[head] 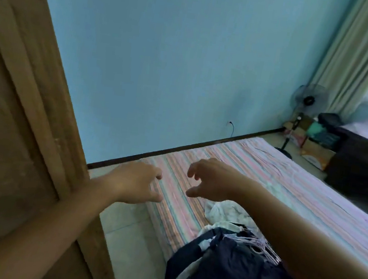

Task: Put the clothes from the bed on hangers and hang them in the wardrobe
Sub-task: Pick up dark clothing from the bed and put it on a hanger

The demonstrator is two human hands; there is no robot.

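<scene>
Bare forearms reaching out over a striped bed [256, 173], seen from above. Blue wall [166, 54] behind the bed; brown wooden wardrobe [19, 92] at its left; pale green curtain [355, 57], dark desk [364, 160] and standing fan [309, 100] past its far end. Heap of dark and white clothes [231, 264] on the bed's near edge, beneath the right forearm. Left hand [136, 184] and right hand [212, 181] beyond the heap, fingers loosely curled, holding nothing, not touching the clothes.

Both arms fwd, left hand [135, 183] & right hand [210, 182] empty, fingers loosely curled
</scene>
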